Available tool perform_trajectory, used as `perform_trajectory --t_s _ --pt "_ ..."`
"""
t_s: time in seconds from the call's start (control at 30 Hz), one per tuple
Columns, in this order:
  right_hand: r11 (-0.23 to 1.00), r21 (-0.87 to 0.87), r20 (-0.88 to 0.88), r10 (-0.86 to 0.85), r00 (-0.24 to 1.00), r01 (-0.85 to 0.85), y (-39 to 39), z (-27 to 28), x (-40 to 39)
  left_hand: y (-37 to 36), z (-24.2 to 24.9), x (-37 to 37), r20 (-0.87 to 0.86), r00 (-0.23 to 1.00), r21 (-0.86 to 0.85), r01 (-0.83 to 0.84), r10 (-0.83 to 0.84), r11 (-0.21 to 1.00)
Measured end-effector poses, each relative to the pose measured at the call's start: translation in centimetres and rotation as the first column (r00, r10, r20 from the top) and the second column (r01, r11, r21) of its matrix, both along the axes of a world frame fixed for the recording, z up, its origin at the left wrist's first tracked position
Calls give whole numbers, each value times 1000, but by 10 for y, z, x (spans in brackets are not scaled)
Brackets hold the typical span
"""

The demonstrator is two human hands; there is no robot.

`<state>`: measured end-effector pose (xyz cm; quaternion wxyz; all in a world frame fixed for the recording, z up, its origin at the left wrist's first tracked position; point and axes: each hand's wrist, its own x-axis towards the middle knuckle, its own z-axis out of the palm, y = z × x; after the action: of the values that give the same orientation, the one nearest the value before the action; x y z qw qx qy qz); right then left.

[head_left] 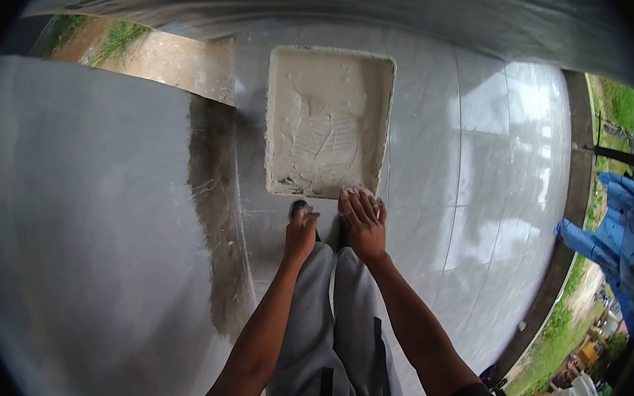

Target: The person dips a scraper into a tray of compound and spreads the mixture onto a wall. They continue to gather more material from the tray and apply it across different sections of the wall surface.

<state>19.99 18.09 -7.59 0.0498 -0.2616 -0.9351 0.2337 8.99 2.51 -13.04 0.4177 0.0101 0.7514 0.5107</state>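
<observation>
A rectangular tray [270,120] with a caked pale rim lies on the floor in front of my feet. Inside it is a thick cream-coloured paste [332,102], ridged and smeared in the middle and thinner toward the near side. My right hand [362,220] is open, its fingers stretched over the tray's near right corner, with whitish paste on the fingertips. My left hand [301,232] is closed just short of the tray's near edge, the thumb side turned right; I cannot tell what is in it. A dark rounded shoe tip [300,205] shows beside it.
Grey smooth floor tiles [417,154] reflect light on the right. A large grey panel or wall [86,202] fills the left, with a rough dark strip [215,212] along its edge. Blue cloth [612,236] hangs at the far right, near grass and clutter outside.
</observation>
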Motion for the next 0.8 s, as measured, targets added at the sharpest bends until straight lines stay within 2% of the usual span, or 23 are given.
perform_trajectory --t_s 0.03,0.1,0.17,0.23,0.27,0.33,0.53,0.63,0.67,0.7,0.73,0.77,0.8 --pt "998 44 16 40 999 -41 -3 -10 -1 6 0 -8 12 1000 -14 18 -18 1000" --pt "998 59 26 22 999 -24 -9 -26 0 24 16 -23 326 936 -14 -135 132 991" --pt "997 68 60 19 998 -24 -13 -34 -1 29 12 -26 372 920 8 -141 128 990" --pt "999 31 47 -14 999 13 -21 -42 2 30 4 -25 510 828 60 -304 233 951" --pt "999 1 34 -39 999 39 -25 -43 5 31 1 -25 514 828 58 -295 225 954" --pt "998 -30 16 -50 999 50 -29 -40 11 31 -2 -26 587 752 134 -455 300 880" --pt "994 -109 5 -19 1000 19 -25 -10 31 38 6 -28 552 753 57 -464 359 884" --pt "980 -191 -66 -60 996 47 -18 4 37 39 6 -27 547 763 31 -430 345 902" --pt "830 -483 -91 -365 926 279 -14 6 37 39 6 -27 550 761 31 -431 345 902" --pt "542 -726 -18 -630 776 423 -10 8 37 38 7 -26 550 760 31 -433 347 901" --pt "344 -836 66 -709 702 427 6 13 35 38 8 -26 551 758 30 -436 349 900" --pt "227 -819 152 -799 582 526 23 13 28 37 10 -24 555 754 26 -438 351 899" --pt "135 -873 144 -848 511 469 40 3 25 39 12 -24 551 758 30 -437 349 899"
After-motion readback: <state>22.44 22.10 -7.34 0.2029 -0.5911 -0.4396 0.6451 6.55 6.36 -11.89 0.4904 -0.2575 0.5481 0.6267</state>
